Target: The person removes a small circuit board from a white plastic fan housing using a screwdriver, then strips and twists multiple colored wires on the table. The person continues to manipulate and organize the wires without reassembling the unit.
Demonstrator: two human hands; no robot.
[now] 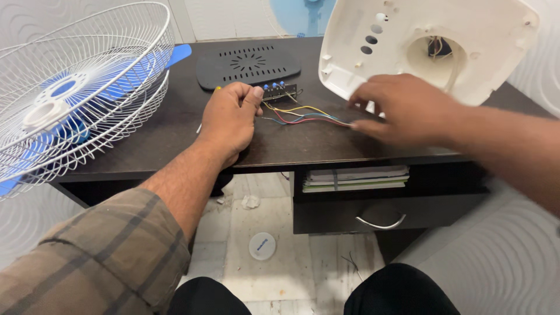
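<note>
A small black switch block [281, 90] with blue buttons lies at upper centre; its coloured wires [309, 115] trail right toward the tilted white fan base [466, 70].

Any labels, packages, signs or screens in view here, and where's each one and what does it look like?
Round white lid: on the floor under the desk, flat disc with small blue print on top.
Stack of papers or booklets: in the open shelf above the drawer, white with green and dark edges.
No screens or signs show.

Dark desk [175, 140] with fan cage [81, 87], black panel [248, 64].
</note>
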